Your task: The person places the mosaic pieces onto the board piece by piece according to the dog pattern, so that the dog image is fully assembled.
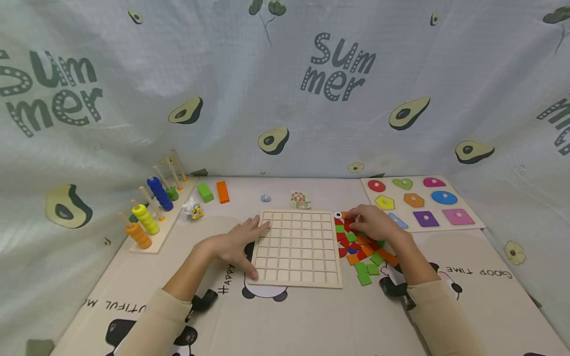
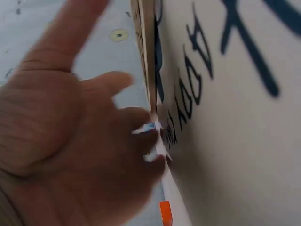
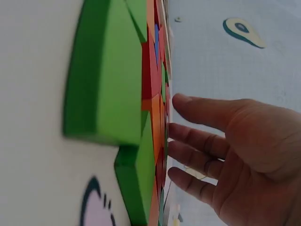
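Observation:
A square wooden grid board (image 1: 296, 247) with bare cells lies flat in the middle of the head view. My left hand (image 1: 236, 245) spreads along its left edge, thumb near the lower corner and fingertips at the upper part of the frame. To the right of the board is a loose pile of red, orange and green tiles (image 1: 365, 252). My right hand (image 1: 374, 221) reaches over the far end of this pile, fingertips right at the tiles. In the right wrist view its thumb (image 3: 202, 109) and fingers stand apart, and no tile shows between them.
A peg stacker (image 1: 153, 225) with coloured rings stands at the left. Behind the board are green (image 1: 205, 193) and orange (image 1: 223, 192) blocks, a small toy figure (image 1: 193, 208) and a patterned card (image 1: 300, 200). A shape puzzle board (image 1: 420, 202) lies at the back right.

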Demonstrator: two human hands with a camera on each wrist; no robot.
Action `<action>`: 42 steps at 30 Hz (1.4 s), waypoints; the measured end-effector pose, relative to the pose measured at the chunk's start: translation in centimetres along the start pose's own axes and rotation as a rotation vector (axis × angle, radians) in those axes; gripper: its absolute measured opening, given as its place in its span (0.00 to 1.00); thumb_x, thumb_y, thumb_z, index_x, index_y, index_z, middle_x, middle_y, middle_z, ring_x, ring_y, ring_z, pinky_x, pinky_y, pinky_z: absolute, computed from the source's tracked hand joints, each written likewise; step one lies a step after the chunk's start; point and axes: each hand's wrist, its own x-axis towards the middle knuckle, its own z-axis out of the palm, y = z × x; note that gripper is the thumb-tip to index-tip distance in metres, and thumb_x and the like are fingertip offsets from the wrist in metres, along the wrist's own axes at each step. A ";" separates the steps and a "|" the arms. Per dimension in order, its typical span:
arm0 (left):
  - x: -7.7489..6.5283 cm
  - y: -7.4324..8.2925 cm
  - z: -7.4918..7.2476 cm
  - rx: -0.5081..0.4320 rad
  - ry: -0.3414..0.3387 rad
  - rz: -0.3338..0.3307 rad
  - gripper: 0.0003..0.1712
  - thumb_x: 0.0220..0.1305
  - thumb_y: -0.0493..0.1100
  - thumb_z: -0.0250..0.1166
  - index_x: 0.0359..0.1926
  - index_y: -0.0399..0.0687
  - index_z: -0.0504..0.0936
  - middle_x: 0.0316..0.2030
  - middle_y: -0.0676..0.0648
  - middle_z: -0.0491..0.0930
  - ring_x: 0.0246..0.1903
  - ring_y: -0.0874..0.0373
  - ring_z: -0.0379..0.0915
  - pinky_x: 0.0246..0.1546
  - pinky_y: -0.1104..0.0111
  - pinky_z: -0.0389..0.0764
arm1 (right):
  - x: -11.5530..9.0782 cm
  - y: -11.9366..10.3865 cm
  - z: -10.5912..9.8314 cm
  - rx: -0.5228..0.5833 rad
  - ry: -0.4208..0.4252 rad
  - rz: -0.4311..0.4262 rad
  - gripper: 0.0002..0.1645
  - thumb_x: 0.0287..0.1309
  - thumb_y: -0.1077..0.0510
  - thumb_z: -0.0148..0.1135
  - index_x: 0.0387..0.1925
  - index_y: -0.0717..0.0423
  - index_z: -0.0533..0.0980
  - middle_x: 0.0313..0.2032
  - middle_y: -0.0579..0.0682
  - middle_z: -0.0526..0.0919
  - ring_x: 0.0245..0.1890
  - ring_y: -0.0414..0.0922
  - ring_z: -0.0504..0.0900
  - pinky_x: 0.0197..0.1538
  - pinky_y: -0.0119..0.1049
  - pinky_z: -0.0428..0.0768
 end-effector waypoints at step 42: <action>-0.6 -1.7 0.6 -0.024 -0.047 -0.038 0.77 0.32 0.72 0.75 0.77 0.53 0.40 0.76 0.45 0.32 0.74 0.49 0.24 0.72 0.51 0.34 | 11.4 -12.7 6.0 0.158 -0.070 -0.275 0.06 0.59 0.65 0.62 0.34 0.54 0.84 0.31 0.45 0.84 0.33 0.41 0.78 0.37 0.33 0.78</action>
